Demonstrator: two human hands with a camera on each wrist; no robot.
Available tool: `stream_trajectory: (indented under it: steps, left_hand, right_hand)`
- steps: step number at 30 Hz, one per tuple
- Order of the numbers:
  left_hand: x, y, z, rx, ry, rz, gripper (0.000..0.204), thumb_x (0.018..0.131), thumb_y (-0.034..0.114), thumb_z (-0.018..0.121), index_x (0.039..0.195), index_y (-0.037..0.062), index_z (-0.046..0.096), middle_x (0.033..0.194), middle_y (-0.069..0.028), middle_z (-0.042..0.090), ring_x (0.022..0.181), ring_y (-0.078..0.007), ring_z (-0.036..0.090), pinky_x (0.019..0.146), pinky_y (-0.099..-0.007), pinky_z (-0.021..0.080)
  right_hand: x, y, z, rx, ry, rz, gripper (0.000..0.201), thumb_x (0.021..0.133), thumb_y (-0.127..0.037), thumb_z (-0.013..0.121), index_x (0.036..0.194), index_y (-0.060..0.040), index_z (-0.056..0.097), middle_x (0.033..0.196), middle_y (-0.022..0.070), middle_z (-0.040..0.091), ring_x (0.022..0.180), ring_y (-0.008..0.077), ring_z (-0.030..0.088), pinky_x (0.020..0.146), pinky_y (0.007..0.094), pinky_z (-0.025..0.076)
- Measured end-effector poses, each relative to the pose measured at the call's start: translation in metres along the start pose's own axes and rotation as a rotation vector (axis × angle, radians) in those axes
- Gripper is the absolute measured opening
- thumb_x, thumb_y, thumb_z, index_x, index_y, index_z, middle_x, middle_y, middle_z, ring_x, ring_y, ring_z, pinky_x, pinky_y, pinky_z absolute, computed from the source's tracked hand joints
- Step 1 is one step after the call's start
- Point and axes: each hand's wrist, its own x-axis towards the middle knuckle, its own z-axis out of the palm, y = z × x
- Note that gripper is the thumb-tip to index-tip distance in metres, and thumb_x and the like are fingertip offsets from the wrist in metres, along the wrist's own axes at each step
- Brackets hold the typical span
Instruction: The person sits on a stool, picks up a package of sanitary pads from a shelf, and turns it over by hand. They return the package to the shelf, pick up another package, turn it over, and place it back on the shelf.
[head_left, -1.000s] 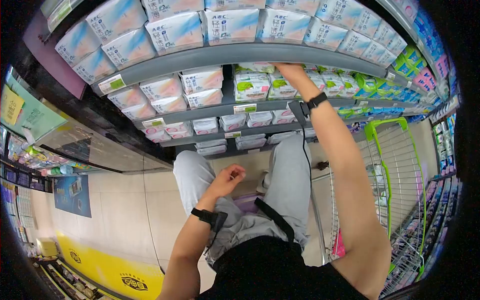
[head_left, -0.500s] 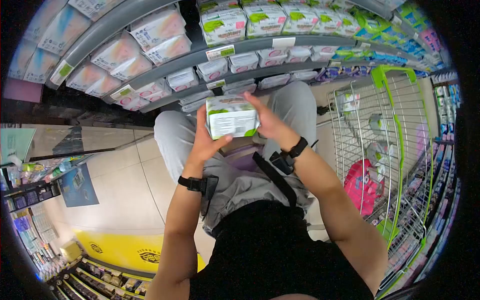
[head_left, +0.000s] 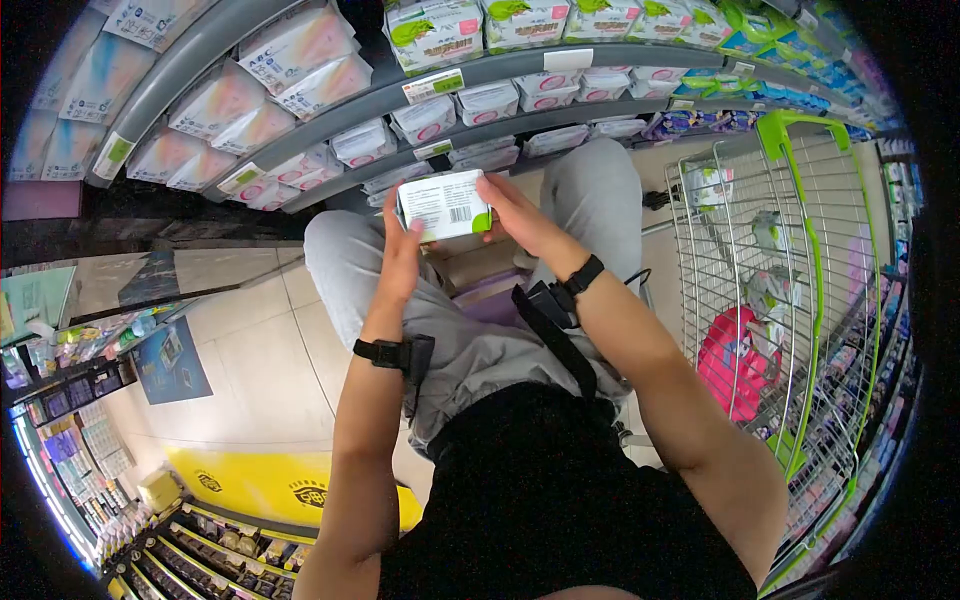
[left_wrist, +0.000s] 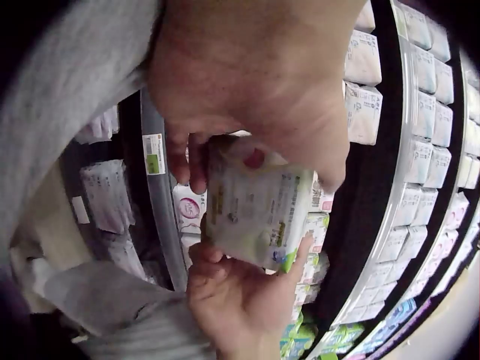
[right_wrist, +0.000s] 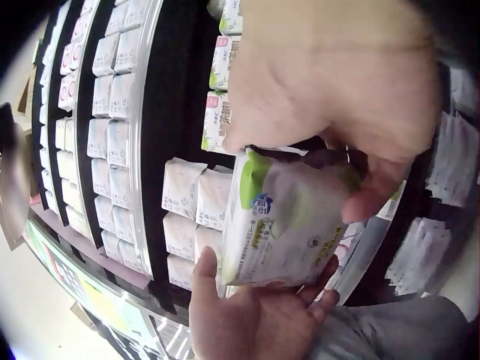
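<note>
hands [left_wrist: 247, 82]: hold white pack [left_wrist: 255, 206] | stocked shelves [left_wrist: 165, 202]: behind | grey trousers [left_wrist: 52, 112]: left edge

Grey shelves [head_left: 508, 74] with dark backs rise in tiers ahead, price labels [head_left: 433, 86] along their edges. The floor [head_left: 270, 345] is pale tile with thin dark joints, brightly lit. A blue panel [head_left: 172, 365] shows at left, a yellow strip [head_left: 240, 488] below, near yellow-edged racks [head_left: 205, 565]; more shelving [head_left: 893, 330] lines the right.
</note>
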Motion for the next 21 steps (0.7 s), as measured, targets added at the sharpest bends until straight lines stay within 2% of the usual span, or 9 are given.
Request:
stream_trajectory:
  steps: [2,3,6,9,12,15,18,21]
  left_hand:
    - [0.006,-0.010,-0.006,-0.137,0.018,0.009,0.064,0.098,0.038,0.049,0.149,0.0092,0.023,0.139,-0.0095,0.045,0.128,-0.0207,0.044,0.106,-0.0385,0.037]
    - [0.009,-0.011,-0.008,-0.036,0.059,-0.004,0.059,0.101,0.036,0.044,0.149,0.0081,0.023,0.141,-0.0096,0.043,0.132,-0.0207,0.040,0.110,-0.0385,0.031]
    - [0.005,-0.006,-0.006,-0.046,0.069,-0.044,0.057,0.102,0.035,0.043,0.148,0.0066,0.024,0.142,-0.0097,0.043,0.133,-0.0207,0.039,0.111,-0.0370,0.030]
    - [0.004,-0.008,-0.004,-0.141,0.075,-0.010,0.057,0.102,0.034,0.043,0.148,0.0063,0.025,0.143,-0.0099,0.042,0.135,-0.0210,0.038,0.111,-0.0367,0.029]
    - [0.004,-0.008,-0.004,-0.090,0.105,0.042,0.057,0.102,0.041,0.044,0.146,0.0081,0.030,0.142,-0.0091,0.040,0.130,-0.0193,0.040,0.108,-0.0348,0.032]
    - [0.014,-0.025,-0.014,-0.233,0.050,0.185,0.060,0.103,0.045,0.042,0.146,0.0055,0.029,0.143,-0.0099,0.039,0.131,-0.0202,0.040,0.110,-0.0357,0.031]
    - [0.008,-0.023,-0.012,-0.148,0.074,0.200,0.059,0.105,0.044,0.038,0.147,0.0039,0.028,0.143,-0.0106,0.039,0.132,-0.0209,0.039,0.111,-0.0360,0.031]
    - [0.005,-0.011,-0.006,-0.084,0.058,0.208,0.052,0.107,0.036,0.035,0.148,0.0047,0.028,0.142,-0.0106,0.040,0.131,-0.0210,0.040,0.110,-0.0354,0.032]
  right_hand:
    - [0.004,0.005,0.000,-0.013,0.034,0.003,0.056,0.099,-0.055,0.045,0.130,-0.0092,0.051,0.110,0.0025,0.060,0.088,0.0108,0.060,0.064,0.0272,0.051]
    - [0.006,0.006,0.001,-0.019,0.050,0.001,0.056,0.099,-0.055,0.045,0.129,-0.0088,0.051,0.111,0.0028,0.060,0.087,0.0111,0.060,0.064,0.0274,0.051]
    - [0.004,0.000,0.003,0.106,0.076,0.029,0.055,0.099,-0.054,0.046,0.127,-0.0076,0.052,0.110,0.0038,0.062,0.087,0.0118,0.061,0.064,0.0285,0.052]
    - [0.011,0.005,-0.001,0.151,0.106,-0.035,0.051,0.099,-0.051,0.047,0.125,-0.0078,0.053,0.107,0.0042,0.063,0.088,0.0125,0.063,0.067,0.0294,0.053]
    - [0.014,0.010,0.000,0.288,0.169,-0.118,0.046,0.100,-0.047,0.048,0.123,-0.0082,0.054,0.108,0.0041,0.064,0.091,0.0124,0.064,0.071,0.0293,0.054]
    - [0.014,0.013,0.000,0.233,0.158,-0.126,0.041,0.101,-0.041,0.049,0.123,-0.0074,0.055,0.110,0.0037,0.063,0.094,0.0123,0.063,0.075,0.0298,0.055]
    - [0.011,0.010,0.002,0.272,0.176,-0.130,0.038,0.101,-0.036,0.052,0.124,-0.0054,0.054,0.112,0.0044,0.062,0.098,0.0128,0.062,0.077,0.0300,0.055]
    - [0.008,0.008,0.003,0.214,0.143,-0.156,0.038,0.100,-0.032,0.056,0.125,-0.0038,0.055,0.113,0.0054,0.063,0.101,0.0135,0.062,0.081,0.0299,0.055]
